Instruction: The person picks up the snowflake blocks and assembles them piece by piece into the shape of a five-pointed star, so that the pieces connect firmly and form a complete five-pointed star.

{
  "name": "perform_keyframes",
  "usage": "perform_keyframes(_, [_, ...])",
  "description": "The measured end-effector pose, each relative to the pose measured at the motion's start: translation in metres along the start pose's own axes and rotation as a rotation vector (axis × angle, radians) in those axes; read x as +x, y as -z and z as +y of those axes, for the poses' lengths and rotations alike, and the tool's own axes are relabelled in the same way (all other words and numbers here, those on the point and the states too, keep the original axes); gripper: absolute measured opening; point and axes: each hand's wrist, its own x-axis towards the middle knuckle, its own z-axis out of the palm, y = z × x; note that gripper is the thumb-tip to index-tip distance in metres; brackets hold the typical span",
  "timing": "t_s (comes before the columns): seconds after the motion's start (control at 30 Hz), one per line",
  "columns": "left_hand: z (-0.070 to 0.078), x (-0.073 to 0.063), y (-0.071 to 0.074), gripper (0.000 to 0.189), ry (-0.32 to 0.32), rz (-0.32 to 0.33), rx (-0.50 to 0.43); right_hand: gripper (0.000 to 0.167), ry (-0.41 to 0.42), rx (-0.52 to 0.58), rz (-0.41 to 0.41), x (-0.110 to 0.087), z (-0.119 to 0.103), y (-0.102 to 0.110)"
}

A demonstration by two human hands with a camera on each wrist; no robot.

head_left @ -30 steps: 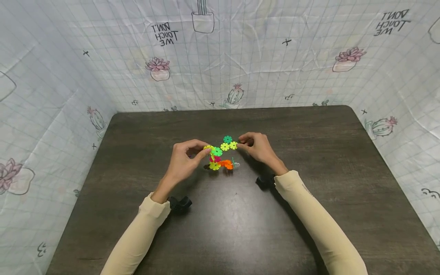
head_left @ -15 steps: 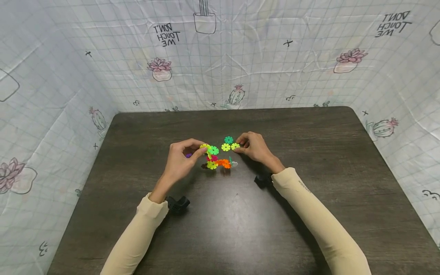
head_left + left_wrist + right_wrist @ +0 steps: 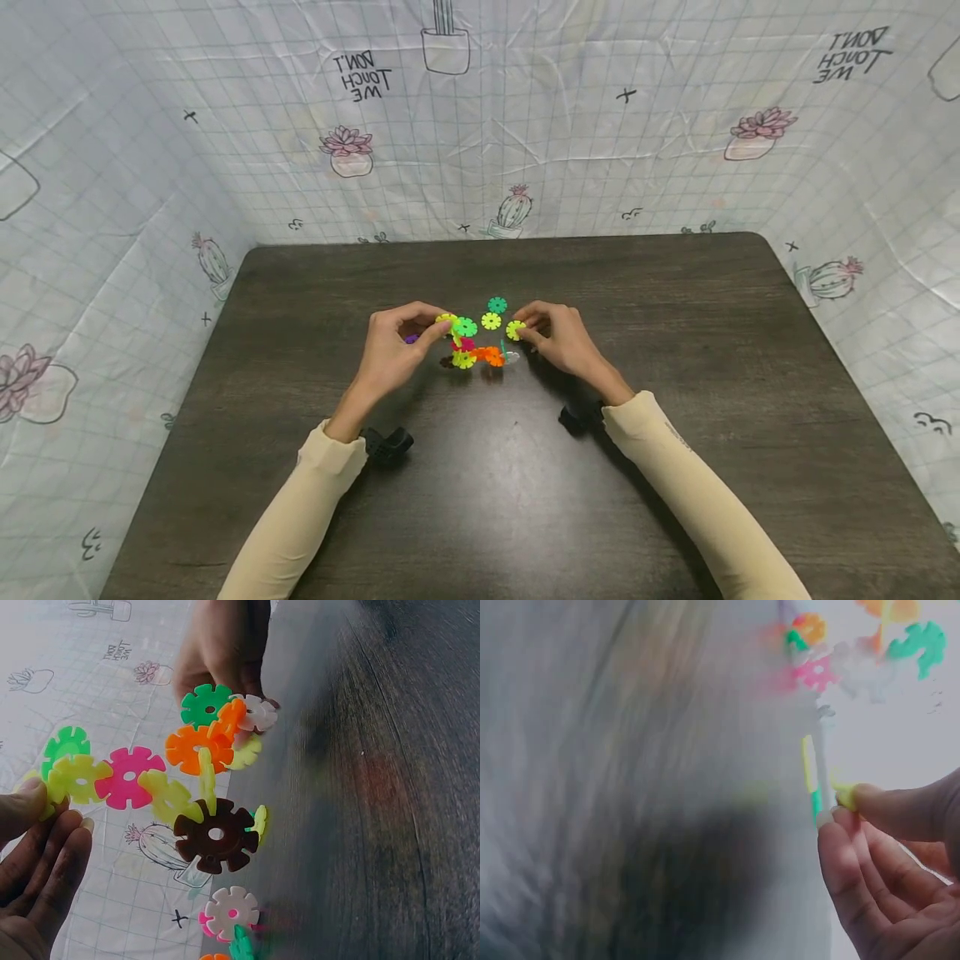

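My left hand (image 3: 401,346) pinches a yellow flower-shaped disc at the end of a chain of slotted plastic discs. Pink (image 3: 130,778), brown (image 3: 215,836), orange (image 3: 199,748) and other discs interlock along this chain, as the left wrist view shows. My right hand (image 3: 562,335) holds a single yellow disc (image 3: 514,330) between thumb and fingers, to the right of the chain. Beyond the chain lie a loose yellow disc (image 3: 491,321) and a dark green disc (image 3: 497,305). Most of the yellow disc is covered by fingers in the right wrist view.
A white disc (image 3: 232,911) with pink and green pieces shows low in the left wrist view. The dark wooden table (image 3: 510,500) is backed by a printed cloth (image 3: 570,142). Black wrist devices (image 3: 387,447) sit under both forearms.
My right hand has taken up the right-hand yellow disc and drawn it toward me, away from the other two loose discs. My left hand has shifted slightly left with the chain.
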Motion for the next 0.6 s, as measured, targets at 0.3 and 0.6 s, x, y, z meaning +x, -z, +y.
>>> perform_keyframes(0.3, [0.003, 0.001, -0.002, 0.012, 0.013, -0.009, -0.005, 0.015, 0.030, 0.123, 0.038, -0.014, -0.031, 0.007])
perform_keyframes(0.6, [0.007, 0.002, -0.006, 0.014, 0.022, -0.018, -0.001, 0.014, 0.063, 0.203, 0.047, -0.023, -0.049, 0.013])
